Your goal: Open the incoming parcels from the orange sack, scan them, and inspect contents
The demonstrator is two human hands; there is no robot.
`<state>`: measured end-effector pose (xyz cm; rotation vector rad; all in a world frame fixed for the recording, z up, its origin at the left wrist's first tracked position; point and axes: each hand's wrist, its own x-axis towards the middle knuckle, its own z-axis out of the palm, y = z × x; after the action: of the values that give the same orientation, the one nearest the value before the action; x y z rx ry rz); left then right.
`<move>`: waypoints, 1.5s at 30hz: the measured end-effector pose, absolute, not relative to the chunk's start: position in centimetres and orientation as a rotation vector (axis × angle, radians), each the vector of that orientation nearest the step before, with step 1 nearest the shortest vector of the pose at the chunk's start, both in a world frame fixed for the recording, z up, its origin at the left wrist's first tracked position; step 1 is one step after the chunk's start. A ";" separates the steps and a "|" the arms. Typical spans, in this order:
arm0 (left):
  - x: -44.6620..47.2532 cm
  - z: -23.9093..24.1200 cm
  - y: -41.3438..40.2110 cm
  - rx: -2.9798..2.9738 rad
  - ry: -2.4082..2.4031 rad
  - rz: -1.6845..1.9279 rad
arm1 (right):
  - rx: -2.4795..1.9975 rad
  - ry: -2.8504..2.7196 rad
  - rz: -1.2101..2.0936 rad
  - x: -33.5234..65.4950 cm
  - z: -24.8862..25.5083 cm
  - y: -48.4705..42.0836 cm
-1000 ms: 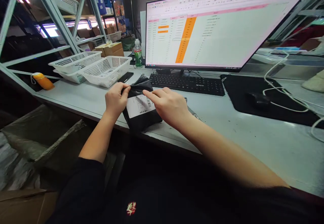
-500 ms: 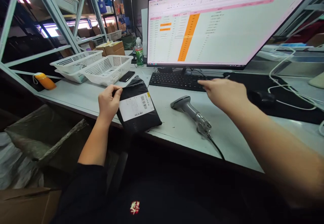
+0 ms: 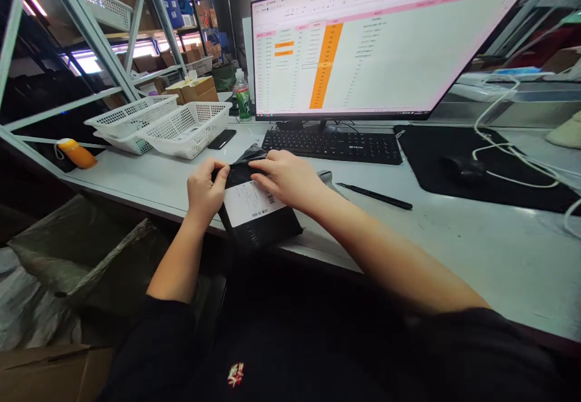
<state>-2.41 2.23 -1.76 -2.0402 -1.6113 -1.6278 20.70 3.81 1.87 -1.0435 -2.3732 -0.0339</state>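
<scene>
A black plastic mailing bag (image 3: pixel 269 230) with a white shipping label (image 3: pixel 247 203) rests at the front edge of the desk, partly over it. My left hand (image 3: pixel 206 189) pinches its upper left corner between thumb and fingers. At the bag's top edge, my right hand (image 3: pixel 290 179) is closed on the plastic, its palm covering part of the label. Behind my right wrist, only the grey head of a barcode scanner (image 3: pixel 325 177) shows; my forearm hides its handle. A slim black pen-like tool (image 3: pixel 376 196) lies to the right of the scanner.
Beyond the bag are a black keyboard (image 3: pixel 333 144) and a large monitor (image 3: pixel 363 57). White plastic baskets (image 3: pixel 186 129), a phone (image 3: pixel 222 139) and a green bottle (image 3: pixel 242 96) stand left. A mouse (image 3: pixel 466 169) with loose white cables sits right. An orange bottle (image 3: pixel 78 154) is at far left.
My right hand has moved left from the keyboard to the bag's top edge. The bag has shifted slightly right in view. The black pen-like tool now shows, and my right arm covers most of the scanner.
</scene>
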 end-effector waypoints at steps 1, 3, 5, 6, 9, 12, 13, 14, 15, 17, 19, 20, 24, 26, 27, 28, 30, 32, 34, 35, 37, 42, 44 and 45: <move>-2.2 -1.8 2.0 -2.028 -1.590 -1.634 | -1.053 -2.366 0.010 19.5 1.9 3.7; -1.9 -1.9 1.7 -1.992 -1.554 -1.650 | -1.042 -2.321 0.129 18.3 1.5 3.9; -1.8 -2.2 1.4 -1.971 -1.509 -1.683 | -1.000 -2.266 0.283 18.0 0.9 4.3; -1.7 -2.3 1.3 -1.968 -1.481 -1.704 | -0.984 -2.240 0.357 17.9 0.7 4.5; -1.3 -2.4 1.1 -1.972 -1.430 -1.733 | -1.006 -2.187 0.464 17.9 0.8 4.6; -1.1 -2.2 1.5 -2.008 -1.425 -1.720 | -1.068 -2.208 0.397 17.7 1.4 4.1; -1.2 -2.2 1.8 -2.033 -1.427 -1.722 | -1.084 -2.225 0.350 17.6 1.4 3.8; -1.2 -2.3 2.3 -2.059 -1.447 -1.725 | -1.100 -2.244 0.302 17.6 1.4 3.5; -1.3 -2.5 2.8 -2.084 -1.498 -1.725 | -1.119 -2.262 0.254 17.6 1.1 3.2; -1.5 -3.3 4.0 -2.122 -1.678 -1.713 | -1.169 -2.302 0.189 17.6 0.3 2.7; -1.7 -4.3 4.8 -2.186 -1.861 -1.671 | -1.204 -2.339 0.175 17.8 -1.0 2.6; -1.7 -4.8 5.1 -2.241 -1.908 -1.646 | -1.205 -2.347 0.176 18.0 -1.6 2.6; -1.9 -4.8 5.6 -2.601 -1.850 -1.419 | -1.098 -2.308 0.129 18.7 -3.7 2.9; -2.0 -3.8 5.7 -2.762 -1.795 -1.126 | -1.030 -2.317 0.058 19.0 -4.2 3.1; -2.1 -3.2 5.8 -2.816 -1.766 -0.950 | -1.005 -2.338 0.022 19.0 -4.3 3.1; -2.0 -2.6 5.8 -2.837 -1.734 -0.789 | -0.992 -2.364 -0.007 19.0 -4.3 3.2; -1.7 -1.7 5.9 -2.808 -1.653 -0.547 | -0.996 -2.422 -0.025 19.0 -4.2 3.4; -1.2 -1.2 6.0 -2.684 -1.581 -0.427 | -1.038 -2.460 -0.008 18.8 -3.9 3.4; -0.6 -1.0 6.6 -2.538 -1.565 -0.384 | -1.078 -2.499 0.002 18.5 -3.5 3.1; -0.4 -1.1 7.1 -2.479 -1.578 -0.388 | -1.083 -2.513 -0.016 18.3 -3.3 2.6; -0.7 -1.2 8.4 -2.377 -1.634 -0.450 | -0.997 -2.549 -0.087 18.1 -3.0 1.3; -4.5 -1.1 11.4 -2.261 -1.795 -0.696 | -0.588 -2.491 -0.195 19.1 -3.4 -1.4; -5.6 -0.7 11.1 -2.406 -1.812 -0.804 | -0.604 -2.395 -0.214 19.9 -3.6 -1.1; -5.8 -0.3 10.4 -2.513 -1.799 -0.882 | -0.626 -2.365 -0.224 20.3 -3.6 -0.8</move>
<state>-5.77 10.44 -0.29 -2.5129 -1.7994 -0.8820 20.27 -0.77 -3.57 -0.6264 -2.3649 -0.2242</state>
